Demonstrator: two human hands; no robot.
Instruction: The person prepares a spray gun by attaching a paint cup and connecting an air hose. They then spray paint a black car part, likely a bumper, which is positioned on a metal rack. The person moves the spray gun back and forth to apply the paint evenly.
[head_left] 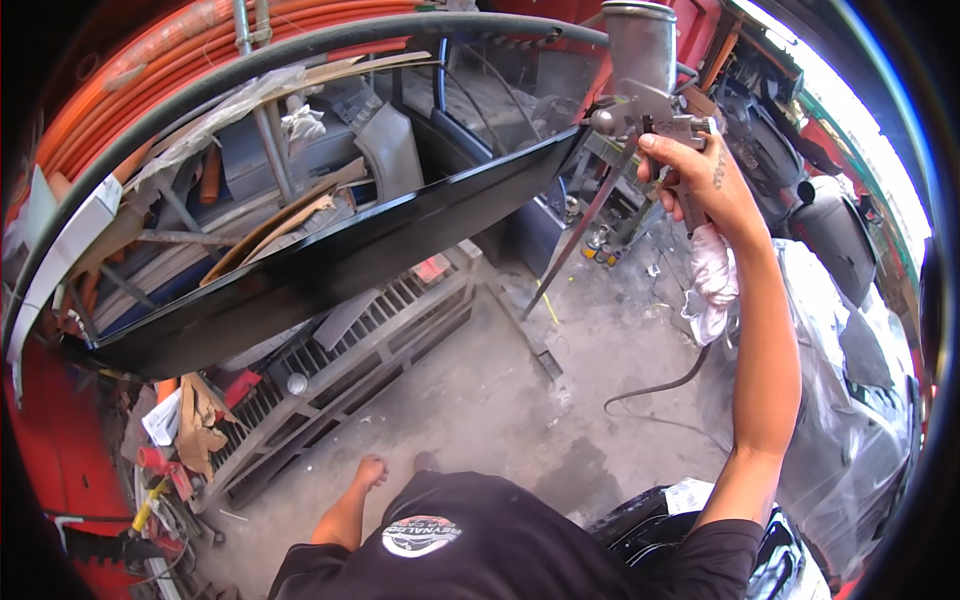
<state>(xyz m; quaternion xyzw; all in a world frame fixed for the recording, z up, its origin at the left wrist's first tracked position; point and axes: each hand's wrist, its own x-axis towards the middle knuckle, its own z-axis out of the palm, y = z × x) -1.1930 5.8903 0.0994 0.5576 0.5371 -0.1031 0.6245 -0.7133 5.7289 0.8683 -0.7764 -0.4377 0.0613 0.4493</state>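
Note:
At the upper right my right hand grips a metal spray gun with an upright silver cup on top. A crumpled white cloth hangs round the bottom of its handle, with a dark hose trailing below. Left of the gun, a long glossy black panel stands raised, next to a thin upright metal bar. My left hand hangs low beside my body, fingers curled; whether it holds anything is too small to make out.
A slatted grey rack lies below the panel. Metal and cardboard scraps and orange tubing fill the upper left. A red surface is at the left edge. Plastic-covered items stand at the right. Small cans sit on the dusty floor.

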